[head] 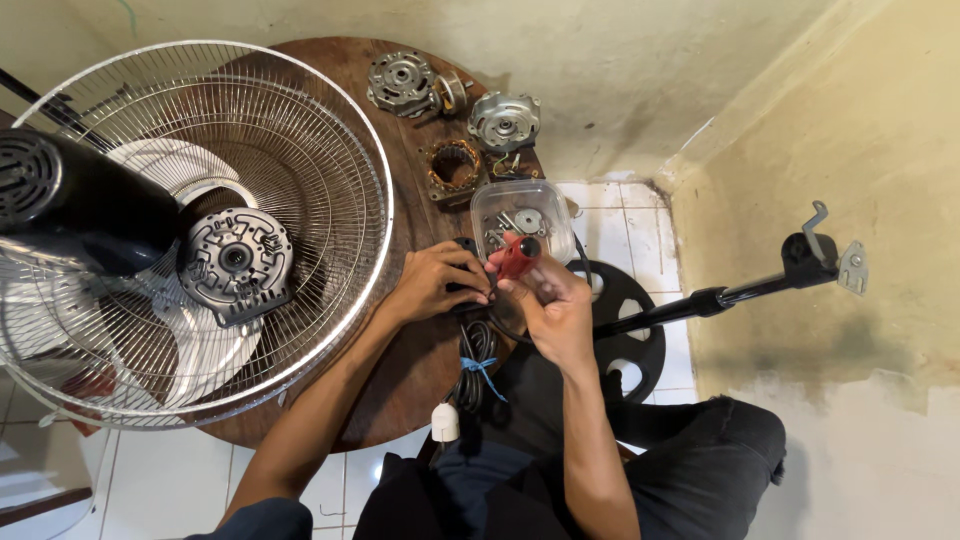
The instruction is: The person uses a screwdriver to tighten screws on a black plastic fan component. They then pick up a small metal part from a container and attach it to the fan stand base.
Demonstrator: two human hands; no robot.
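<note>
A round, dark wooden table (400,380) fills the middle of the view, seen from above, with pale floor tiles around it. On its left side lies a large wire fan guard (320,130), white blades showing through it, with a black motor housing (70,200) and a grey ribbed motor cover (236,262) over its centre. To the right, off the table, a black fan stand pole (720,295) rises from a round black base (630,340) on the floor. At the table's far edge sit two grey metal motor end caps (402,80) (505,120) and a copper-wound stator (455,165). Nearer is a clear plastic tub (560,215) holding small metal parts.

Just in front of the tub, at the table's near right edge, the right hand (555,310) is closed around a red-handled screwdriver (518,256), held nearly upright with the handle's end toward the camera. The left hand (435,283) is curled over a small black part (468,295), pinning it to the table; most of the part is hidden. The two hands touch at the fingertips, both forearms reaching forward from the lap. A coiled black power cord (478,360) with a white plug (445,422) lies below them.

The screwdriver looks light and rigid, best gripped by its handle. The black part seems small, hard and easy to let slip.
</note>
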